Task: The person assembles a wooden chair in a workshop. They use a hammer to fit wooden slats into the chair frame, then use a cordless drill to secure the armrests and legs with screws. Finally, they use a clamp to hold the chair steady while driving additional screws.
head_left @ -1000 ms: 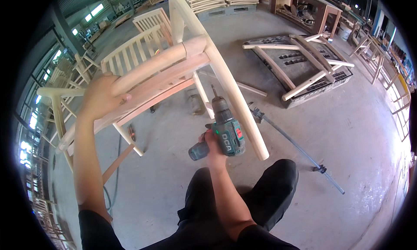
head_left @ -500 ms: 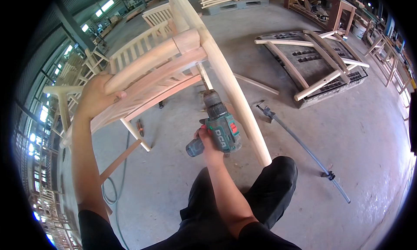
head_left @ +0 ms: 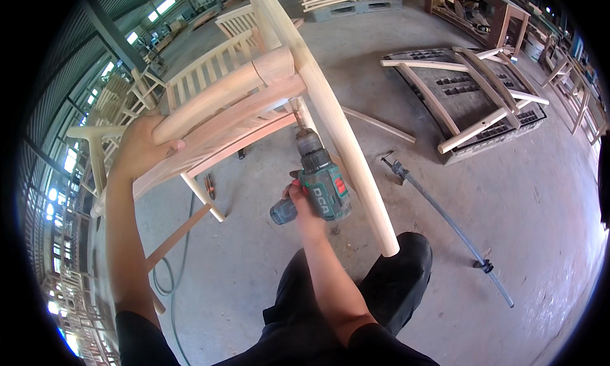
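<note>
My left hand (head_left: 145, 147) is closed round the end of a thick rounded rail (head_left: 213, 105) on a pale wooden chair frame, its thumb pressed on the near side. In my right hand (head_left: 304, 208) is a green and black cordless drill (head_left: 327, 189), gripped by its handle. Its long bit (head_left: 297, 117) points up and away at the underside of the frame, close to the joint with a long round leg (head_left: 343, 150). Whether the tip is inside the wood I cannot tell. The leg's near end lies by my right knee.
On the floor to the right lies a long bar clamp (head_left: 445, 220). Beyond it, loose wooden parts rest on a dark pallet (head_left: 464, 112). Orange-handled pliers (head_left: 210, 187) and a hose (head_left: 173, 280) lie at the left. A slatted wooden piece (head_left: 213, 67) stands behind the frame.
My view has shifted slightly, so the floor things appear a little farther right. Both hands keep their holds, and the drill stays beneath the same joint.
</note>
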Demonstrator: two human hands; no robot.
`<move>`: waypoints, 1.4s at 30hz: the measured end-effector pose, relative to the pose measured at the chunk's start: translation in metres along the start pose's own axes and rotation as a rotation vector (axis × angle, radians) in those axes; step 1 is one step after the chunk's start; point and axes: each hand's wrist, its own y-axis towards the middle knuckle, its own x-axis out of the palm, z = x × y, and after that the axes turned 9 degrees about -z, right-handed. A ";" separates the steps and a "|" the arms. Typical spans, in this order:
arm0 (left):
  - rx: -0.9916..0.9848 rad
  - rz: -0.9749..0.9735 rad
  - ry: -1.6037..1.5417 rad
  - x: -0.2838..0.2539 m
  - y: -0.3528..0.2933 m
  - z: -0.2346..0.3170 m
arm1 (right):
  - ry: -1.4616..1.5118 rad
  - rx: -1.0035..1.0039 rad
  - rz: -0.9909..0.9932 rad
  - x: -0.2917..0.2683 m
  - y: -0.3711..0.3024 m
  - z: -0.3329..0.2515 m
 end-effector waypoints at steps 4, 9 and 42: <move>0.034 -0.002 0.007 0.001 0.000 -0.004 | 0.022 -0.042 -0.022 -0.003 0.002 0.005; 0.009 0.020 -0.003 0.002 0.000 -0.007 | 0.093 -0.029 -0.061 -0.006 0.003 0.004; 0.130 -0.181 -0.112 -0.004 -0.023 0.006 | -0.167 -0.021 -0.084 -0.048 -0.015 0.047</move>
